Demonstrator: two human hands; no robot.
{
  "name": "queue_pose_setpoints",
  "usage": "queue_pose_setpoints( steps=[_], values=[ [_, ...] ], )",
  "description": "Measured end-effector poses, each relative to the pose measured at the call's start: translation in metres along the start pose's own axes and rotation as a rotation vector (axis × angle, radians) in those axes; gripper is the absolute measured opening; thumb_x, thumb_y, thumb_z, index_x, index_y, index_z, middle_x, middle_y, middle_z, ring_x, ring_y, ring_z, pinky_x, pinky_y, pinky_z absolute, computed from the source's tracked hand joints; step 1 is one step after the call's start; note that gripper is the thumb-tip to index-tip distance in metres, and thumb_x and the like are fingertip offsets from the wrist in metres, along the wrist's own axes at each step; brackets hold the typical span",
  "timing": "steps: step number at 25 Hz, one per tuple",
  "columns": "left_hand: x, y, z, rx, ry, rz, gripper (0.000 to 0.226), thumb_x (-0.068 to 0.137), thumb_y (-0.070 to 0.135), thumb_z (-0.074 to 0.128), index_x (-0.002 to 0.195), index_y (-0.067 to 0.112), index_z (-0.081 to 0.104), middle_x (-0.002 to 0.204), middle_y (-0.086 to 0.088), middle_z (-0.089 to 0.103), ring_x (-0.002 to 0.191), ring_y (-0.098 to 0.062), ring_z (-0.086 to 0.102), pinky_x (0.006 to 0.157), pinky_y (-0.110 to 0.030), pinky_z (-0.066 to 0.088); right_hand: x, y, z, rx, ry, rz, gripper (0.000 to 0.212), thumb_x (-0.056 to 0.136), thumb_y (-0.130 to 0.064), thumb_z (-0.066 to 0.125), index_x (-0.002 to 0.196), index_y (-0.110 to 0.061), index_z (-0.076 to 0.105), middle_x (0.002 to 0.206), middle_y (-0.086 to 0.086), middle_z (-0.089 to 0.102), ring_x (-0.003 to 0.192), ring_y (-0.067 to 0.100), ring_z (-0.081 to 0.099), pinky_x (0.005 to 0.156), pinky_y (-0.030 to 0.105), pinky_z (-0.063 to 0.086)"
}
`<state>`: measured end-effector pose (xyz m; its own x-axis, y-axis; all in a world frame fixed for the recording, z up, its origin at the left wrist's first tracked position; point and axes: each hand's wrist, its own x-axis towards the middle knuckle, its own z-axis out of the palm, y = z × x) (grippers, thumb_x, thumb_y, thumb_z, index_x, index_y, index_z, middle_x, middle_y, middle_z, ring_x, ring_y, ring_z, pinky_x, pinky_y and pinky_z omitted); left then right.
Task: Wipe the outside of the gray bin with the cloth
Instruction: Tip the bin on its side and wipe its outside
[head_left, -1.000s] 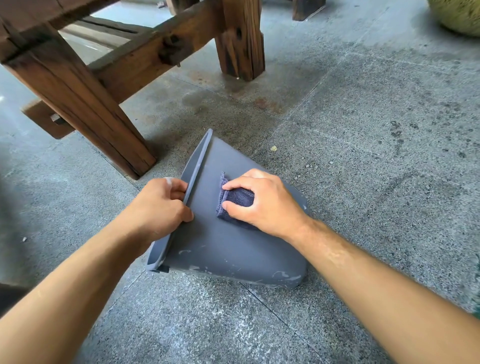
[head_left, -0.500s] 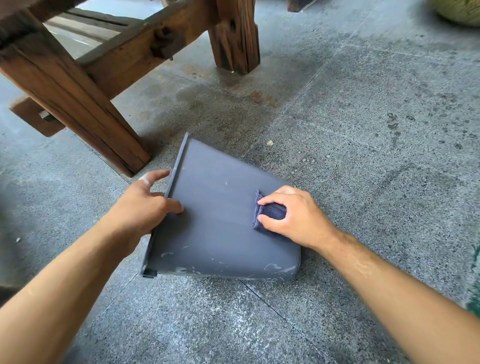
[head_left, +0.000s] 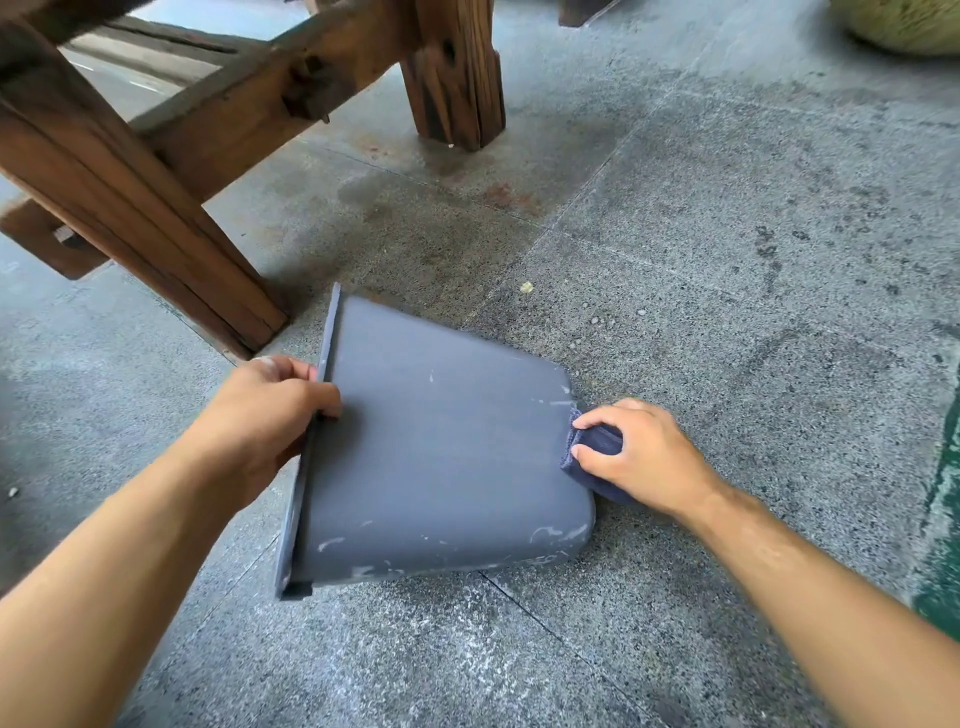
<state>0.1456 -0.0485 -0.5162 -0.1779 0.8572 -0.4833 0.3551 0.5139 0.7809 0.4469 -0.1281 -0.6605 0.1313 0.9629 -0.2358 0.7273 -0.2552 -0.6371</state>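
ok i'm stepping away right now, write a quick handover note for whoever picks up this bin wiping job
Left hand: grips the rim of the gray bin, steadying it.
Right hand: grips the folded dark cloth, pressed against the bin's base end.
Bin: lies on its side on the concrete floor, rim toward the wooden table leg, base toward the right hand.
Done: cannot tell how much is wiped; the upward face is mostly free of marks.
Left: pale smears show along the near lower edge and the base corners. The side against the floor is hidden, so turn the bin and wipe there too.
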Motion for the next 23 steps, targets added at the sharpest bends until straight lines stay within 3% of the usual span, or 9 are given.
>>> queue_pose_setpoints(
  steps=[3, 5, 7, 10, 13, 15, 19, 21, 23],
  values=[
    [-0.004, 0.004, 0.005, 0.011, -0.003, 0.013, 0.039, 0.049, -0.002, 0.056, 0.083, 0.015, 0.051, 0.065, -0.012, 0.047, 0.063, -0.024, 0.042, 0.058, -0.029, 0.033, -0.005, 0.005, -0.006, 0.01, 0.11, 0.181, 0.033, 0.082, -0.034, 0.075, 0.114, -0.035, 0.065, 0.107, -0.003, 0.059, 0.094, 0.015, 0.059, 0.083, 0.029, 0.046],
    [-0.006, 0.007, 0.007, 0.002, -0.045, -0.002, 0.044, 0.053, -0.001, 0.054, 0.094, 0.016, 0.052, 0.071, -0.012, 0.05, 0.063, -0.025, 0.047, 0.059, -0.029, 0.04, -0.002, 0.006, -0.011, 0.126, 0.204, 0.332, 0.038, 0.08, -0.022, 0.077, 0.112, -0.033, 0.06, 0.099, -0.006, 0.062, 0.09, 0.016, 0.063, 0.081, 0.026, 0.047],
    [-0.008, 0.008, 0.01, -0.009, -0.084, -0.012, 0.037, 0.069, -0.002, 0.054, 0.099, 0.019, 0.055, 0.081, -0.014, 0.054, 0.07, -0.027, 0.054, 0.061, -0.031, 0.047, 0.003, 0.003, -0.015, 0.422, 0.223, 0.446, 0.047, 0.071, -0.017, 0.077, 0.112, -0.03, 0.059, 0.097, -0.008, 0.069, 0.093, 0.016, 0.07, 0.089, 0.032, 0.055],
    [-0.014, 0.012, 0.012, 0.004, -0.061, 0.009, 0.024, 0.076, -0.006, 0.052, 0.082, 0.017, 0.052, 0.081, -0.014, 0.051, 0.063, -0.025, 0.051, 0.05, -0.025, 0.047, 0.01, -0.016, -0.024, 0.871, 0.183, 0.4, 0.061, 0.073, 0.0, 0.074, 0.131, -0.008, 0.06, 0.108, 0.003, 0.077, 0.097, 0.018, 0.075, 0.095, 0.042, 0.059],
    [-0.019, 0.015, 0.011, -0.026, -0.07, 0.01, 0.032, 0.075, -0.012, 0.05, 0.073, 0.019, 0.046, 0.075, -0.012, 0.047, 0.05, -0.019, 0.045, 0.041, -0.021, 0.04, 0.011, -0.068, -0.042, 1.165, 0.111, 0.262, 0.032, 0.083, 0.015, 0.066, 0.107, -0.005, 0.071, 0.091, 0.01, 0.08, 0.083, 0.02, 0.076, 0.084, 0.037, 0.062],
    [-0.023, 0.015, 0.012, -0.055, -0.099, 0.024, 0.033, 0.076, -0.016, 0.048, 0.077, 0.017, 0.049, 0.071, -0.012, 0.05, 0.045, -0.017, 0.047, 0.039, -0.02, 0.039, 0.014, -0.104, -0.044, 1.315, 0.059, 0.177, 0.023, 0.084, 0.01, 0.066, 0.103, -0.002, 0.073, 0.101, 0.023, 0.077, 0.088, 0.027, 0.073, 0.09, 0.046, 0.058],
    [-0.031, 0.017, 0.017, -0.089, -0.186, 0.029, 0.039, 0.084, -0.024, 0.044, 0.089, 0.013, 0.056, 0.045, 0.002, 0.059, 0.033, -0.008, 0.052, 0.036, -0.017, 0.041, 0.02, -0.175, -0.03, 1.302, 0.073, 0.01, 0.012, 0.082, 0.002, 0.068, 0.086, -0.008, 0.075, 0.099, 0.021, 0.077, 0.087, 0.023, 0.065, 0.093, 0.051, 0.055],
    [-0.035, 0.018, 0.016, -0.133, -0.247, 0.018, 0.041, 0.083, -0.026, 0.044, 0.094, 0.011, 0.056, 0.051, -0.002, 0.065, 0.037, -0.01, 0.057, 0.038, -0.021, 0.047, 0.026, -0.2, -0.013, 1.179, 0.192, -0.023, 0.007, 0.079, -0.005, 0.07, 0.081, -0.009, 0.075, 0.089, 0.019, 0.076, 0.082, 0.019, 0.065, 0.091, 0.053, 0.055],
    [-0.038, 0.019, 0.012, -0.159, -0.287, 0.015, 0.042, 0.082, -0.027, 0.044, 0.095, 0.012, 0.057, 0.057, -0.005, 0.068, 0.041, -0.013, 0.061, 0.041, -0.024, 0.05, 0.029, -0.213, 0.003, 0.981, 0.273, -0.016, 0.022, 0.078, -0.018, 0.072, 0.095, -0.005, 0.07, 0.093, 0.017, 0.073, 0.091, 0.024, 0.069, 0.097, 0.051, 0.053]
  ],
)
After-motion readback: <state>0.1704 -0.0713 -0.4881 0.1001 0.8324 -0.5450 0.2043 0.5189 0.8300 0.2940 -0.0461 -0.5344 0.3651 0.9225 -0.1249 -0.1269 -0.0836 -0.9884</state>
